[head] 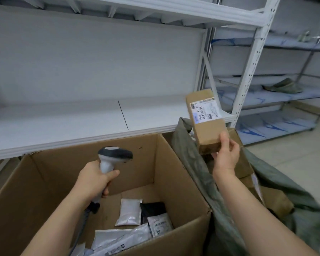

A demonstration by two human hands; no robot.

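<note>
From my seat, my left hand [96, 180] sits at about 7 o'clock in the view, its fingers wrapped around the grip of the barcode scanner [115, 156] and the thumb laid along the side. I can't tell whether a finger is on the trigger. The scanner's dark nose points off toward 3 o'clock. My right hand [226, 154], at roughly 4 o'clock, pinches the near end of the small cardboard parcel [205, 126], thumb on the top face and fingers curled beneath, holding it in the air above the mouth of the green sack [192, 169] and well apart from the scanner. The shipping label [204, 111] lies on the face turned up toward me, at about 2 o'clock from the scanner head. More brown boxes [246, 167] show inside the sack, so I judge there is plenty left to work through. In the large open carton [174, 172] at 6 o'clock lie a white pouch [129, 211], a black pouch [151, 209] and several pale mailers, which I take to be items already handled. My reading is that this parcel is picked but not yet scanned. The nose must swing onto the label, and then the parcel goes down into the carton. The white shelf [63, 122] runs across at 10 o'clock.
</note>
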